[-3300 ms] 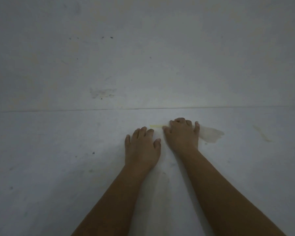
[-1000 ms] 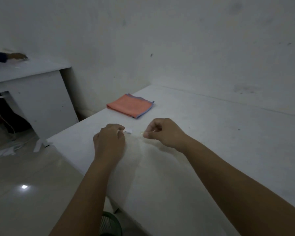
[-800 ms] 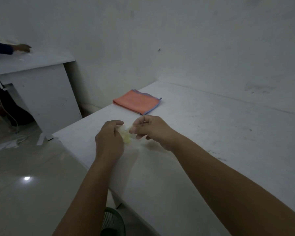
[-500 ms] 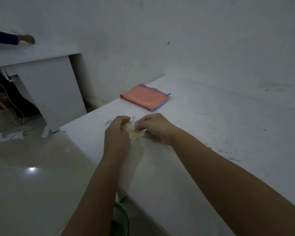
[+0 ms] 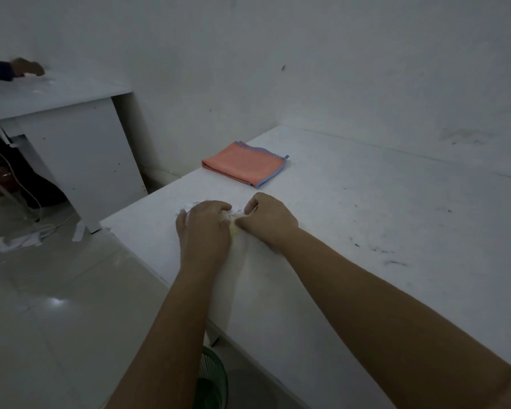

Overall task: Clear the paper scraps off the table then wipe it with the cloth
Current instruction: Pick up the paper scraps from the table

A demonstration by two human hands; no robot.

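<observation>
Head view: both hands gathering paper scraps [image 5: 233, 222] at frame centre.
Left hand [image 5: 202, 228] and right hand [image 5: 267, 221] curl round scraps on counter [image 5: 366, 231]; orange cloth [image 5: 244, 163] folded behind.

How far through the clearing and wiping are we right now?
Done: nothing finished that I can confirm. In hand: left hand and right hand are bunching paper scraps together near the table corner. Left: dropping them, perhaps into the green basket below, then wiping; the folded orange cloth lies untouched.

Pale paper scraps [image 5: 233, 222] bunched on table [image 5: 366, 231]; folded orange cloth [image 5: 244, 163] beyond
</observation>
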